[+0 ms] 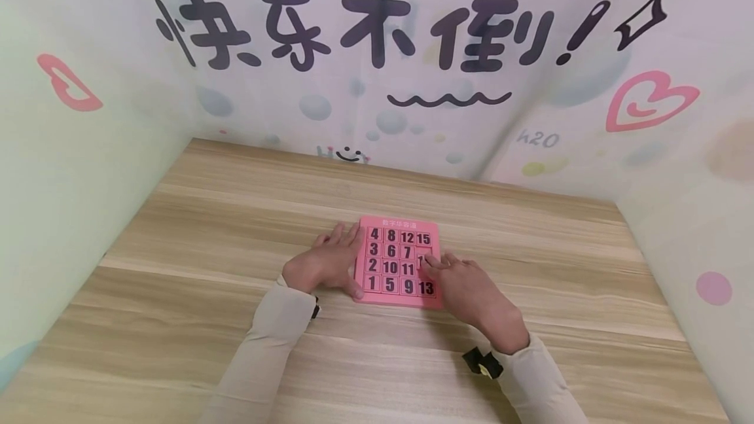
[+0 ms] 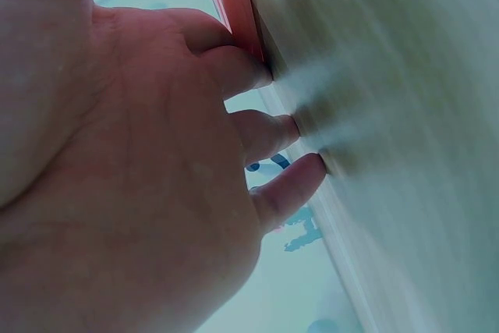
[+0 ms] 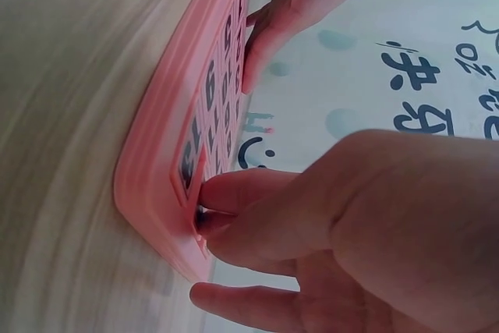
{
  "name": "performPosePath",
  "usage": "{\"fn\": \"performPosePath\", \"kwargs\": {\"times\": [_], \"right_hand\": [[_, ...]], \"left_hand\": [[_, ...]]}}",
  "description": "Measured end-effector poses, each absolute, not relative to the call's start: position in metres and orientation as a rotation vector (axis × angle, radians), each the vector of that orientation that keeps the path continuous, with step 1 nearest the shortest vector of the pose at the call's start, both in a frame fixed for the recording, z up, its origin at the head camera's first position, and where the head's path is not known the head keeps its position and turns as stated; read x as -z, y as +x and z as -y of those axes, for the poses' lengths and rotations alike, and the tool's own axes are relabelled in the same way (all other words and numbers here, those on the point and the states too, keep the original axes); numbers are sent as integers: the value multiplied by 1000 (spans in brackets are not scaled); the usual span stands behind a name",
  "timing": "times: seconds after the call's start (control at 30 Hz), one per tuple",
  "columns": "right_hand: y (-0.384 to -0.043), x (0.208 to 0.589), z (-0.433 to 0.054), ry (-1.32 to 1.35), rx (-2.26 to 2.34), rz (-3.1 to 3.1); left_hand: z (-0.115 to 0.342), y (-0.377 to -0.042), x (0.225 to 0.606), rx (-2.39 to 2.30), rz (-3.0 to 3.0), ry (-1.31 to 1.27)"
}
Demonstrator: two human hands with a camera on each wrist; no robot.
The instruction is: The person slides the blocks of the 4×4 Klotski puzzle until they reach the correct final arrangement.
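A pink sliding number puzzle (image 1: 396, 301) lies flat on the wooden table, its numbered tiles set in a square frame. My left hand (image 1: 330, 260) rests along its left side, fingers spread and thumb at the near left corner; in the left wrist view the outer fingertips touch the tabletop. My right hand (image 1: 474, 293) reaches in from the right, fingertips pressing a tile (image 1: 421, 260) in the right column, above the 13 tile (image 1: 426, 288). Those fingers partly hide its number. In the right wrist view, thumb and finger meet the puzzle close together inside the frame.
The wood-grain table (image 1: 235, 214) extends around the puzzle on all sides. A printed cloth backdrop (image 1: 353, 116) with large characters and bubbles stands behind the far edge, with pale walls at left and right. A black strap (image 1: 483, 364) shows at my right wrist.
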State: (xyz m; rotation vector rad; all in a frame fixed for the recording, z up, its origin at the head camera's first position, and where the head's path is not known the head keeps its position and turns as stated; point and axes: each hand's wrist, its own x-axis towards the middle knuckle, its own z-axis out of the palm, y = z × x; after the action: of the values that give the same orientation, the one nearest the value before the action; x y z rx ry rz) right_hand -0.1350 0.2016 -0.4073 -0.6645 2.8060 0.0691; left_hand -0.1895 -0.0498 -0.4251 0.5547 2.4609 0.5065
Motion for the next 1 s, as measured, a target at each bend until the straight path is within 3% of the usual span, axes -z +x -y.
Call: {"fn": "performPosePath", "kwargs": {"times": [1.0], "right_hand": [[-131, 401, -200, -714, -111, -2814]], "left_hand": [[50, -189, 424, -515, -2455, 548]]}}
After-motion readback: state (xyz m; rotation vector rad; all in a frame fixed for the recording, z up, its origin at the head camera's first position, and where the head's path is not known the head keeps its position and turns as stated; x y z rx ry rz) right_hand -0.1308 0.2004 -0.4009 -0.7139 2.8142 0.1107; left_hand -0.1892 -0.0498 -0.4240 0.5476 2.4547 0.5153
